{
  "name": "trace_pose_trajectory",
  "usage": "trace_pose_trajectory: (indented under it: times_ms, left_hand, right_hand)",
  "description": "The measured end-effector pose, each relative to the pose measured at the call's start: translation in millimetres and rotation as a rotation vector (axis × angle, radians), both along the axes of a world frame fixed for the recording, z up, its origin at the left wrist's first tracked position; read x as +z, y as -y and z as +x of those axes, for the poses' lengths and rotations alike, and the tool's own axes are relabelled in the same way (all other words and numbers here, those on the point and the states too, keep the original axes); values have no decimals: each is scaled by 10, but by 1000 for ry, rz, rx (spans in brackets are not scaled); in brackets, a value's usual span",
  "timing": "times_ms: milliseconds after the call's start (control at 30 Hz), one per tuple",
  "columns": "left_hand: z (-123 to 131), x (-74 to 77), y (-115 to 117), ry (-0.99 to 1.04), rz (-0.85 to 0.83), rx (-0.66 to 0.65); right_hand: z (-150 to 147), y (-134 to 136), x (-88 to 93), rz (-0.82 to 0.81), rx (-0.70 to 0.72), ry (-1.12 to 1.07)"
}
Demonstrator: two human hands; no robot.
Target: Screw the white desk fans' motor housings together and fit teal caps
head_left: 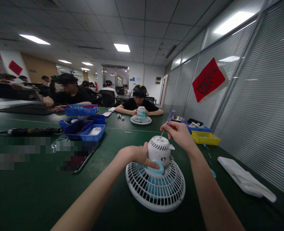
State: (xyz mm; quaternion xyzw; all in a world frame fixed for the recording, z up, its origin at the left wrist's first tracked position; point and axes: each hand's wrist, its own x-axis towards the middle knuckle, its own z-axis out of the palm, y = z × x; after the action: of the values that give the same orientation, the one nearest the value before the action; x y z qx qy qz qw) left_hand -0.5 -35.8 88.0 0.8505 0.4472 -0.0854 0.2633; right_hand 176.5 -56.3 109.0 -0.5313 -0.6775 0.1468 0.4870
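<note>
A small white fan (159, 150) lies grille-down on the green table, its motor housing pointing up. Pale blue blades show through the white grille (156, 195). My left hand (142, 156) is wrapped around the left side of the housing, with the thumb over a light blue ring-shaped part (156, 168) at its base. In my right hand (176, 133) is a screwdriver (171, 115) with a clear purplish handle. Its shaft slants down to the top of the housing; whether the tip sits in a screw I cannot tell.
To the right stand a yellow tray (205, 138) and a white flat piece (246, 178), with small loose parts between. Blue bins (93, 132) and a dark tool (34, 131) are on the left. Across the table, a person (139, 101) handles another fan (141, 118).
</note>
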Motion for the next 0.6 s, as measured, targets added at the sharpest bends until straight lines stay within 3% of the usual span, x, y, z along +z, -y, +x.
trace_pose_trajectory:
  times_ms: [200,600]
  left_hand:
    - [0,-17,-4,5,13,-14]
    - [2,20,18,-13,10,-21]
  right_hand:
    - [4,21,-4,28,-15,49]
    - [-10,-34,-23,-26,-11,-86]
